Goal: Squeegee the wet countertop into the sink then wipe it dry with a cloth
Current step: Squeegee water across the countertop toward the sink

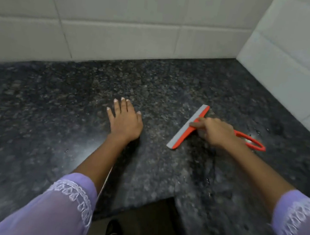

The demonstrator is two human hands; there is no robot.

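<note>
Dark speckled worktop (72, 106), white tile wall (123, 24) behind. Orange squeegee (188, 127) lies blade-down right of centre; my right hand (215, 132) grips its handle, fingers (196, 123) closed around it. My left hand (125, 120) rests flat nearby, fingers spread, holding nothing.

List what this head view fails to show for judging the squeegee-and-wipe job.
- Sink and cloth: neither in the head view.
- Squeegee handle middle: covered by the right hand.
- Blade contact with the countertop: too small to tell.
- Wetness on the left: motion blur hides it.
- Left hand palm: faces down, underside unseen.
</note>
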